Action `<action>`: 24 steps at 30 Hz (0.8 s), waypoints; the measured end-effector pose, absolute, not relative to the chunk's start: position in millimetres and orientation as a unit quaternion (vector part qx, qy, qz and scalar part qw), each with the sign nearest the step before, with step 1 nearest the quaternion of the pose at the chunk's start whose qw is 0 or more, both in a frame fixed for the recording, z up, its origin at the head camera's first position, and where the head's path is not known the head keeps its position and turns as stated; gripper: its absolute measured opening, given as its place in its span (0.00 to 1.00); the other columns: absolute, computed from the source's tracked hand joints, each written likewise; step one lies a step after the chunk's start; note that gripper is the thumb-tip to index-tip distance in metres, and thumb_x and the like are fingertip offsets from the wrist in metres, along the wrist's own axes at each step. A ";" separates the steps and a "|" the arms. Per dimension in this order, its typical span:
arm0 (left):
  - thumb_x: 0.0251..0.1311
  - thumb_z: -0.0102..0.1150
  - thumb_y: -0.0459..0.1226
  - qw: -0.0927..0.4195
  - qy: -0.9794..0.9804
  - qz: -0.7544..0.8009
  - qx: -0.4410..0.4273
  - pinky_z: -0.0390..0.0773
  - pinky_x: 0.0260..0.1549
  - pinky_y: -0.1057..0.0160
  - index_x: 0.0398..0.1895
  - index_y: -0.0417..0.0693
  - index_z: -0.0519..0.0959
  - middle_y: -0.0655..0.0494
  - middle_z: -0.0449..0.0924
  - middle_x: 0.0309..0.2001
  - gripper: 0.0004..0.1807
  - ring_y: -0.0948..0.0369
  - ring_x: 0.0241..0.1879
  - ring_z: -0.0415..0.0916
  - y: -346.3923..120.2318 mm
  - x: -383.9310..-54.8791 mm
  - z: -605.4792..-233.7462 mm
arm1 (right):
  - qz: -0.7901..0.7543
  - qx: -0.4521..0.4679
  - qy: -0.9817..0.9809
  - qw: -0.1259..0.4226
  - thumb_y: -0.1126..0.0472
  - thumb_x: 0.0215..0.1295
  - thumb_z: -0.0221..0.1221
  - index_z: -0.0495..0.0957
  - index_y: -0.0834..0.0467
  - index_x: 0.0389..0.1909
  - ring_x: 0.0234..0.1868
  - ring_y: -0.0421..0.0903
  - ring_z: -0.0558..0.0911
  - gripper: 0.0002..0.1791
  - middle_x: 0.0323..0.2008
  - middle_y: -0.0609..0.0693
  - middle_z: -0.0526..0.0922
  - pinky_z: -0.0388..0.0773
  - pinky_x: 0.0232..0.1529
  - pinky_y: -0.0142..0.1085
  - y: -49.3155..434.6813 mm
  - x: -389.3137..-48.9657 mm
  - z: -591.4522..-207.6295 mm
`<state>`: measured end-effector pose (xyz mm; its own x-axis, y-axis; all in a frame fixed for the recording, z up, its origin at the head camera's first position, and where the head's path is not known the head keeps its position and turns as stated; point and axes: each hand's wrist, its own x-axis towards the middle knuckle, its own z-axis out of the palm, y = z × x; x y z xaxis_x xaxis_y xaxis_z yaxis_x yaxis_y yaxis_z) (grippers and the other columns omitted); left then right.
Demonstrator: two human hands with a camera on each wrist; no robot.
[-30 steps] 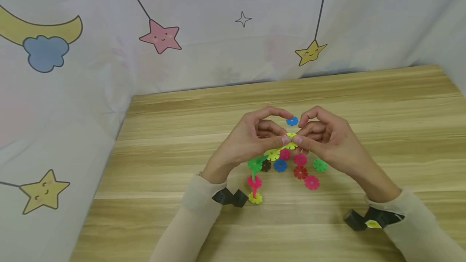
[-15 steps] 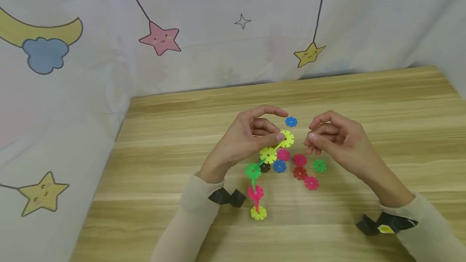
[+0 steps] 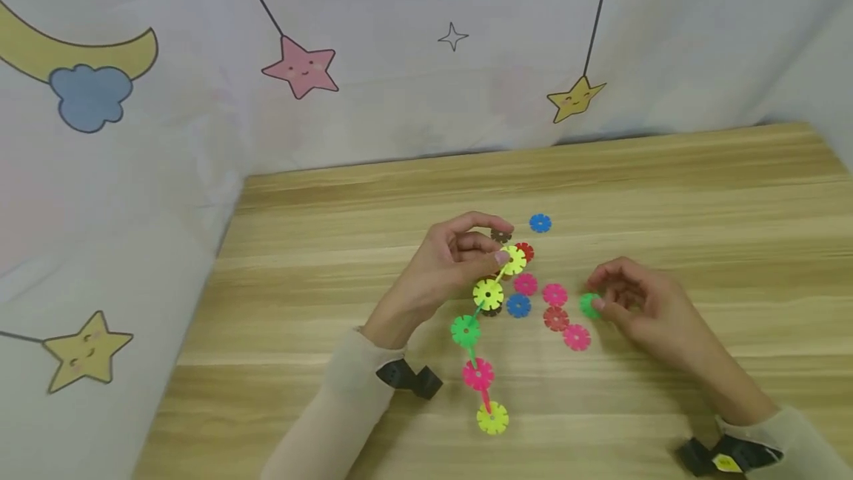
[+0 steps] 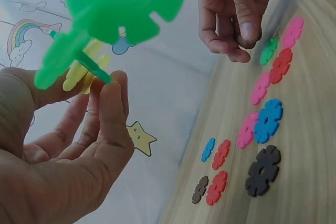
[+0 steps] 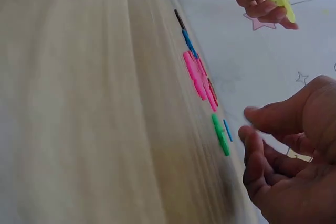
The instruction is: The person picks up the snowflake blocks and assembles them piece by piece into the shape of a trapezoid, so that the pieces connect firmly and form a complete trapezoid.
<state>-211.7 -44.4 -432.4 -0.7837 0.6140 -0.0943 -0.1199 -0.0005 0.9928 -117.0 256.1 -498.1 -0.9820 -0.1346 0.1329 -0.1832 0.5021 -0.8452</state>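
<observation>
My left hand (image 3: 433, 272) pinches the yellow notched disc (image 3: 514, 261) at the upper end of a chain of slotted plastic snowflake discs. Down the chain come another yellow disc (image 3: 489, 302), a green disc (image 3: 461, 337), a pink disc (image 3: 473, 379) and a yellow end disc (image 3: 493, 424). In the left wrist view a green chain disc (image 4: 152, 14) looms close to the camera. My right hand (image 3: 656, 317) is by the loose green disc (image 3: 587, 305); the right wrist view has its thumb and fingertips apart, with nothing between them, a little short of that green disc (image 5: 220, 136).
Loose discs lie on the wooden table (image 3: 320, 258) between the hands: pink (image 3: 576, 338), red (image 3: 556, 319), blue (image 3: 518, 306) and several more. One blue disc (image 3: 540, 223) is farther back. A printed curtain (image 3: 400, 95) hangs behind the table.
The right hand has let go of the chain's upper yellow disc and moved right and down to the loose green disc. The left hand has shifted slightly left; the chain hangs lower, towards the front.
</observation>
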 end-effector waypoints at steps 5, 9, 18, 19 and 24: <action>0.71 0.65 0.29 0.266 0.644 0.690 0.194 0.86 0.39 0.68 0.62 0.44 0.81 0.60 0.86 0.36 0.18 0.63 0.34 0.83 -40.2 -210.0 -433.3 | 0.410 0.117 -0.901 0.084 0.74 0.56 0.77 0.83 0.55 0.48 0.31 0.35 0.73 0.21 0.32 0.43 0.80 0.70 0.30 0.25 254.8 -111.6 -506.5; 0.71 0.64 0.29 0.263 0.646 0.690 0.191 0.86 0.39 0.69 0.62 0.43 0.81 0.60 0.86 0.36 0.18 0.65 0.34 0.83 -39.8 -209.4 -433.0 | 0.386 0.126 -0.909 0.094 0.74 0.54 0.77 0.84 0.56 0.49 0.36 0.34 0.75 0.23 0.38 0.45 0.84 0.72 0.37 0.21 253.2 -109.5 -508.4; 0.71 0.65 0.31 0.269 0.651 0.685 0.187 0.86 0.39 0.69 0.61 0.43 0.81 0.59 0.85 0.37 0.17 0.58 0.36 0.82 -39.3 -208.3 -433.0 | 0.340 0.132 -0.926 0.096 0.74 0.54 0.76 0.83 0.56 0.51 0.44 0.39 0.78 0.24 0.46 0.48 0.87 0.74 0.47 0.25 248.8 -108.5 -507.1; 0.71 0.65 0.31 0.269 0.652 0.684 0.187 0.86 0.38 0.69 0.61 0.44 0.81 0.58 0.85 0.37 0.17 0.58 0.36 0.82 -39.2 -208.2 -433.0 | 0.334 0.136 -0.927 0.099 0.74 0.54 0.75 0.83 0.57 0.51 0.44 0.40 0.78 0.24 0.46 0.48 0.87 0.73 0.48 0.26 248.4 -108.5 -507.3; 0.71 0.65 0.30 0.268 0.653 0.683 0.189 0.85 0.38 0.68 0.62 0.44 0.81 0.56 0.84 0.38 0.18 0.61 0.36 0.81 -38.8 -207.9 -433.2 | 0.332 0.143 -0.927 0.098 0.76 0.52 0.75 0.82 0.57 0.52 0.44 0.40 0.79 0.26 0.46 0.47 0.86 0.75 0.49 0.27 247.6 -107.4 -506.4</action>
<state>-207.9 -38.8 -433.2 -0.7851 0.6126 -0.0912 -0.1190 -0.0046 0.9929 -107.4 247.6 -506.4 -0.9399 -0.2005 0.2764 -0.3305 0.7381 -0.5883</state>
